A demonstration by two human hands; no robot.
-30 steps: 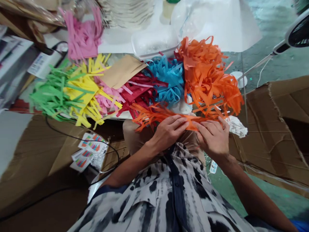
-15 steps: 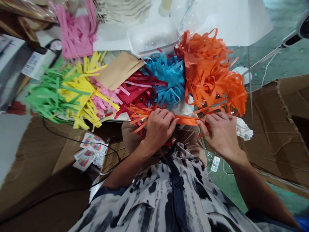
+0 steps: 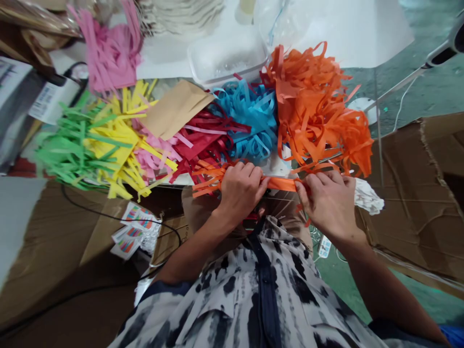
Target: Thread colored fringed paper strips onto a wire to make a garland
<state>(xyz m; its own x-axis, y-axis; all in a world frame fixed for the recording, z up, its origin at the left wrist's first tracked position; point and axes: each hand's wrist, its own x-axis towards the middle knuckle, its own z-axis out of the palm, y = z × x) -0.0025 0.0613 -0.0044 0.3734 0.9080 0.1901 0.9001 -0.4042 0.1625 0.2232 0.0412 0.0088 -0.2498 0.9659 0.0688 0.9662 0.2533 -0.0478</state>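
Between my two hands stretches an orange tissue-paper tassel [image 3: 281,184], its middle pulled into a narrow band. My left hand [image 3: 241,191] is closed around one end, and loose fringe strips stick out to its left. At the other end, the fingers of my right hand [image 3: 326,198] pinch the band, with a few strips hanging below. Just beyond lie a big heap of orange fringed paper [image 3: 311,106], a blue fringed bunch [image 3: 250,113] and a dark red one [image 3: 203,140]. The fingertips are partly hidden.
Yellow [image 3: 119,140], green [image 3: 72,147] and pink [image 3: 110,58] fringed paper lie on the left. A brown paper piece [image 3: 177,108] rests on top. Behind stands a clear plastic tray [image 3: 226,58]. Cardboard boxes [image 3: 416,193] flank my legs. A black cable [image 3: 119,217] hangs at left.
Both hands keep their hold on the orange tassel in nearly the same place. The strips below my right hand hang slightly lower, and the view has shifted a little.
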